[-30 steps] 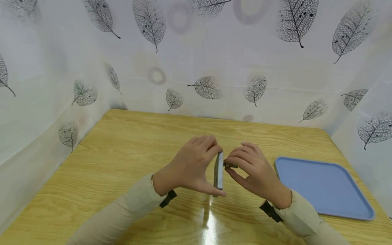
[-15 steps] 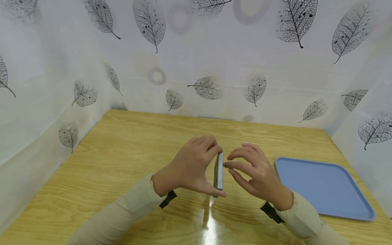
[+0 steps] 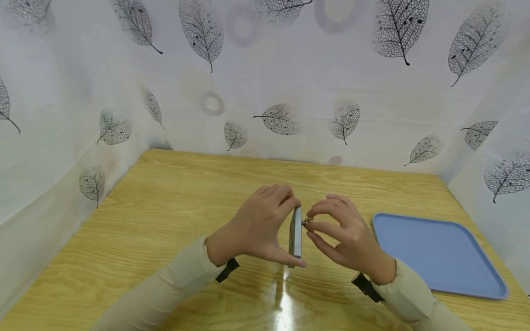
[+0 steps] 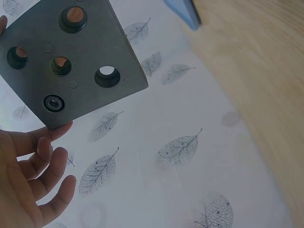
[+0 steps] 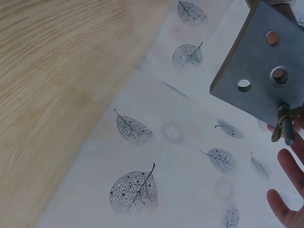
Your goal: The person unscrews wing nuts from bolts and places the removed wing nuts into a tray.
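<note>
Upright in my left hand [image 3: 258,223] is a grey metal plate [image 3: 296,232], gripped by its edges between thumb and fingers. The left wrist view shows several round holes through the plate [image 4: 90,52] and a socket-head bolt [image 4: 53,103] seated in one near the corner. On the other face, the bolt's threaded end [image 5: 288,133] sticks out with a brass-coloured wing nut [image 5: 284,115] on it. My right hand [image 3: 345,230] has its fingertips at this wing nut, index and middle fingers around it, thumb just below.
A blue tray [image 3: 439,253] lies on the wooden table [image 3: 186,193] to the right. White cloth [image 3: 273,78] printed with leaves stands behind the table and along both sides.
My right fingers have loosened, spread and closed in again at the wing nut, whose wings now point differently. The left hand and the plate have stayed in place.
</note>
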A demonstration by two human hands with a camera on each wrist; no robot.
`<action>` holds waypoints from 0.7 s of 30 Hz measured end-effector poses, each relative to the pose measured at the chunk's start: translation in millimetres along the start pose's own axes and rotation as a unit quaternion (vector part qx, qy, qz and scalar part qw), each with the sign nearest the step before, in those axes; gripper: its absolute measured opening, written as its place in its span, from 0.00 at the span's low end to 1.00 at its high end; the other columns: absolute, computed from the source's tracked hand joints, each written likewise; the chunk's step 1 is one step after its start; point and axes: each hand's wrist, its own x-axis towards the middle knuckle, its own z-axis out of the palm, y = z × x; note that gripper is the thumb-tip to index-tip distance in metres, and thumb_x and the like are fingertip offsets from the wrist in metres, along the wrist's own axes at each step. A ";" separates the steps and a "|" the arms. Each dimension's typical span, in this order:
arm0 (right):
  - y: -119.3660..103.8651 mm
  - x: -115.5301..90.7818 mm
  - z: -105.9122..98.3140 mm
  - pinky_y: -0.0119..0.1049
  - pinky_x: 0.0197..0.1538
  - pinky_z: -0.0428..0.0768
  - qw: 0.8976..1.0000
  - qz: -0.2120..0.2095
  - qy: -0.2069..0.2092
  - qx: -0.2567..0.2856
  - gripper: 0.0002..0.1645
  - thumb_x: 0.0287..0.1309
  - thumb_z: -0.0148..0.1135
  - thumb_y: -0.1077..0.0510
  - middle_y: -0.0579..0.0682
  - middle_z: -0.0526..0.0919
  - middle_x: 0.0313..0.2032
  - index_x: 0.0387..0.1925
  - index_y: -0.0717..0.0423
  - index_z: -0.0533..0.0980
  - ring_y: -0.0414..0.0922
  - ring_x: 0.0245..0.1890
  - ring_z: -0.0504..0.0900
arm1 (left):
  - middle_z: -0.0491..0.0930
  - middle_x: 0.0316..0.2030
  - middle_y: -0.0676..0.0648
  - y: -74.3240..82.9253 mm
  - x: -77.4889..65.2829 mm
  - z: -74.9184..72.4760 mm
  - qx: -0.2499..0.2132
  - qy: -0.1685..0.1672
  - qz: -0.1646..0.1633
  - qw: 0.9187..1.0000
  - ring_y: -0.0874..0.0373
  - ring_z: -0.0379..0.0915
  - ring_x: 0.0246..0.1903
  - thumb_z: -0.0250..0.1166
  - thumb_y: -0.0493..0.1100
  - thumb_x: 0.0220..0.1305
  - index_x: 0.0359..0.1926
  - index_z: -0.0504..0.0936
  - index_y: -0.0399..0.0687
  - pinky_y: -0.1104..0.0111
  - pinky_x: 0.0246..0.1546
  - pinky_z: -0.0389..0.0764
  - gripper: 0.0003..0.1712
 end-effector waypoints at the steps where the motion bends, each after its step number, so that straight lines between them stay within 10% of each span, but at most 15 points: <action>1: 0.0 0.0 -0.1 0.46 0.57 0.68 1.000 0.002 -0.001 -0.001 0.16 0.65 0.53 0.52 0.53 0.80 0.36 0.27 0.55 0.81 0.50 0.39 0.78 | 0.68 0.34 0.53 0.0 0.1 0.1 0.000 0.001 0.000 1.000 0.62 0.61 0.29 0.63 0.84 0.23 0.40 0.77 0.50 0.70 0.31 0.66 0.51; 21: 1.5 -7.6 -1.6 0.51 0.55 0.68 0.993 0.079 -0.079 -0.039 0.19 0.66 0.49 0.47 0.49 0.80 0.36 0.37 0.55 0.79 0.46 0.39 0.78 | 0.68 0.34 0.54 0.0 0.5 0.4 -0.003 -0.003 -0.003 1.000 0.62 0.61 0.30 0.64 0.84 0.23 0.40 0.77 0.50 0.71 0.31 0.66 0.51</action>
